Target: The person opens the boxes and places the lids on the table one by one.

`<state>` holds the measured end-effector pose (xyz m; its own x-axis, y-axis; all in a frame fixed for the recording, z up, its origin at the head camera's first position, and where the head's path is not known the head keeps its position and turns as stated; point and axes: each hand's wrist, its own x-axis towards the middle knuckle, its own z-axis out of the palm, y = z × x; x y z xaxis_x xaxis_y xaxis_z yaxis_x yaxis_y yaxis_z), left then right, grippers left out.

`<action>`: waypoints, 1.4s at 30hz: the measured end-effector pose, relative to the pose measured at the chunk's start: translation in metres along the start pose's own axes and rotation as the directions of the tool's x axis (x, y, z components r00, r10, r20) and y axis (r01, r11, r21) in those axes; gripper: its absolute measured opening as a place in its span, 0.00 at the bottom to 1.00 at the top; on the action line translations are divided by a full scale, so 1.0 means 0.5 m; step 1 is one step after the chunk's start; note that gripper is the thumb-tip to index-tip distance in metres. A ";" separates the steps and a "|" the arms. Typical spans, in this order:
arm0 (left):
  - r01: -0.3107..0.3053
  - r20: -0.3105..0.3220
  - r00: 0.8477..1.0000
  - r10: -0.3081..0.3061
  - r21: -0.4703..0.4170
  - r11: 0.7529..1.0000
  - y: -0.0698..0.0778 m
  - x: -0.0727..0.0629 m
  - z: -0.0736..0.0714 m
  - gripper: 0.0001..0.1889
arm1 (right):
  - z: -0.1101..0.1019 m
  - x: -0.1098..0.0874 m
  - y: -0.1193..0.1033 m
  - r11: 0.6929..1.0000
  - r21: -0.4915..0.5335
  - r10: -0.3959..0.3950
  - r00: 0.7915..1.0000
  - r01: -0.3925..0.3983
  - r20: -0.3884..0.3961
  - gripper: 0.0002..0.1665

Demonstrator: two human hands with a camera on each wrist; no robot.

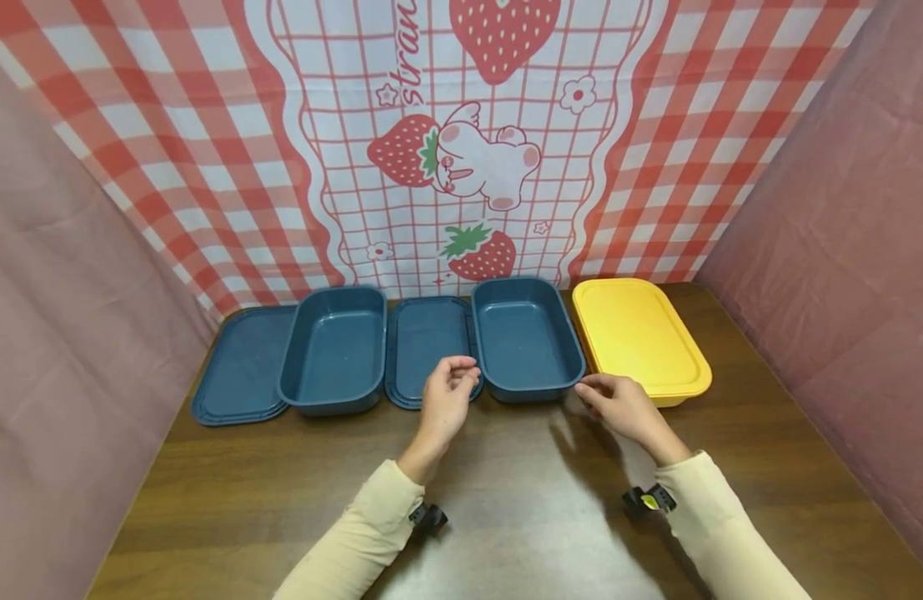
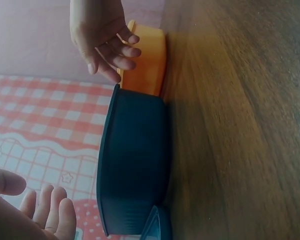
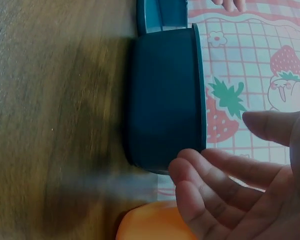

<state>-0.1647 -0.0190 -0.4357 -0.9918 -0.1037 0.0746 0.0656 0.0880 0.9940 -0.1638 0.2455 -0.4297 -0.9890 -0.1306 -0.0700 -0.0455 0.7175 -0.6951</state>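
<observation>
A dark blue open food container (image 1: 529, 337) stands right of the middle, its inside bare. My left hand (image 1: 449, 398) hovers over the blue lid (image 1: 428, 342) beside that container's left wall, thumb and loosely bent fingers apart in the left wrist view, holding nothing. At the container's front right corner is my right hand (image 1: 619, 407), between it and a yellow lidded container (image 1: 641, 333). In the right wrist view its fingers (image 3: 225, 175) are at the blue rim, with the thumb spread away; whether they touch it I cannot tell.
Further left stands a second dark blue open container (image 1: 335, 350), with another blue lid (image 1: 243, 367) flat beside it at the far left. All sit in a row along the back of the wooden table (image 1: 506, 500). A strawberry-print cloth (image 1: 476, 167) hangs behind; pink curtains hang at both sides.
</observation>
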 end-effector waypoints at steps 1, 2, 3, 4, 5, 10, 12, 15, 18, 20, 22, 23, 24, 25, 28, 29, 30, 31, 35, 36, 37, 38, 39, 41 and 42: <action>-0.005 0.001 1.000 0.005 0.009 1.000 0.001 -0.001 0.002 0.11 | 0.000 0.000 0.001 1.000 -0.004 -0.014 1.000 0.014 0.003 0.22; -0.012 0.003 1.000 0.012 0.022 1.000 0.002 -0.002 0.003 0.10 | 0.000 -0.001 0.001 1.000 -0.004 -0.018 1.000 0.018 0.003 0.22; -0.020 0.008 1.000 0.019 0.034 0.999 0.003 -0.003 0.005 0.10 | 0.000 -0.002 0.002 1.000 -0.008 -0.028 1.000 0.028 0.003 0.22; -0.032 0.015 0.999 0.031 0.048 0.998 0.003 -0.004 0.007 0.10 | -0.001 -0.003 0.002 0.999 -0.010 -0.032 0.999 0.032 -0.001 0.23; -0.042 0.021 0.999 0.041 0.061 0.997 0.003 -0.005 0.009 0.10 | -0.001 -0.004 0.002 0.999 -0.019 -0.040 0.999 0.040 -0.006 0.23; -0.093 0.055 0.995 0.088 0.083 0.992 0.007 -0.009 0.019 0.09 | -0.004 -0.005 0.001 0.995 -0.066 -0.077 0.996 0.073 -0.052 0.22; -0.106 0.065 0.993 0.101 0.082 0.991 0.007 -0.009 0.024 0.09 | -0.005 -0.005 0.000 0.993 -0.080 -0.088 0.994 0.083 -0.067 0.21; -0.118 0.077 0.991 0.111 0.083 0.990 0.008 -0.010 0.030 0.09 | -0.007 -0.006 0.000 0.991 -0.094 -0.108 0.991 0.100 -0.083 0.20; -0.124 0.087 0.989 0.116 0.089 0.988 0.009 -0.012 0.035 0.09 | -0.009 -0.006 0.000 0.989 -0.096 -0.123 0.988 0.114 -0.098 0.19; -0.131 0.092 0.988 0.123 0.090 0.987 0.010 -0.013 0.039 0.09 | -0.011 -0.006 -0.001 0.987 -0.095 -0.138 0.985 0.128 -0.105 0.19; -0.141 0.096 0.987 0.133 0.087 0.986 0.010 -0.014 0.043 0.09 | -0.013 -0.005 -0.002 0.985 -0.099 -0.152 0.982 0.141 -0.113 0.18; -0.146 0.098 0.986 0.138 0.087 0.985 0.010 -0.015 0.044 0.09 | -0.014 -0.005 -0.003 0.984 -0.102 -0.157 0.981 0.145 -0.117 0.18; -0.148 0.101 0.985 0.139 0.086 0.985 0.011 -0.016 0.046 0.09 | -0.015 -0.004 -0.003 0.983 -0.108 -0.162 0.979 0.150 -0.122 0.18; -0.151 0.104 0.984 0.142 0.085 0.985 0.011 -0.016 0.048 0.09 | -0.017 -0.004 -0.004 0.982 -0.112 -0.167 0.978 0.153 -0.126 0.17; -0.158 0.114 0.982 0.148 0.086 0.984 0.013 -0.018 0.053 0.09 | -0.021 -0.004 -0.005 0.980 -0.120 -0.176 0.974 0.160 -0.143 0.17; -0.157 0.117 0.982 0.146 0.090 0.983 0.014 -0.018 0.054 0.09 | -0.023 -0.004 -0.005 0.979 -0.122 -0.178 0.973 0.160 -0.149 0.17; -0.157 0.122 0.982 0.145 0.094 0.983 0.015 -0.018 0.056 0.09 | -0.025 -0.005 -0.005 0.979 -0.122 -0.178 0.972 0.160 -0.154 0.17; -0.159 0.125 0.981 0.146 0.095 0.983 0.016 -0.019 0.057 0.09 | -0.026 -0.005 -0.005 0.980 -0.121 -0.178 0.971 0.159 -0.160 0.17; -0.164 0.144 0.978 0.149 0.104 0.981 0.020 -0.021 0.064 0.09 | -0.032 -0.006 -0.005 0.982 -0.109 -0.170 0.969 0.152 -0.182 0.18; -0.170 0.150 0.977 0.154 0.103 0.980 0.021 -0.022 0.066 0.09 | -0.033 -0.006 -0.005 0.983 -0.104 -0.171 0.967 0.153 -0.189 0.18; -0.174 0.156 0.975 0.157 0.104 0.979 0.022 -0.023 0.067 0.09 | -0.034 -0.005 -0.005 0.982 -0.103 -0.175 0.965 0.157 -0.197 0.17; -0.179 0.162 0.974 0.161 0.106 0.978 0.024 -0.024 0.069 0.09 | -0.036 -0.005 -0.005 0.982 -0.101 -0.179 0.962 0.161 -0.207 0.17; -0.185 0.167 0.972 0.166 0.106 0.977 0.025 -0.025 0.071 0.09 | -0.037 -0.005 -0.006 0.981 -0.100 -0.183 0.959 0.165 -0.216 0.17; -0.196 0.176 0.968 0.176 0.103 0.975 0.027 -0.027 0.075 0.09 | -0.041 -0.004 -0.007 0.980 -0.101 -0.190 0.954 0.170 -0.232 0.17; -0.203 0.179 0.967 0.183 0.103 0.974 0.028 -0.028 0.077 0.09 | -0.043 -0.004 -0.007 0.980 -0.103 -0.191 0.953 0.171 -0.236 0.18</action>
<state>-0.1543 0.0219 -0.4258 -0.9664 0.0934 0.2395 0.2542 0.2093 0.9442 -0.1645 0.2581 -0.4118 -0.9669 -0.1004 0.2347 -0.2284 0.7513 -0.6192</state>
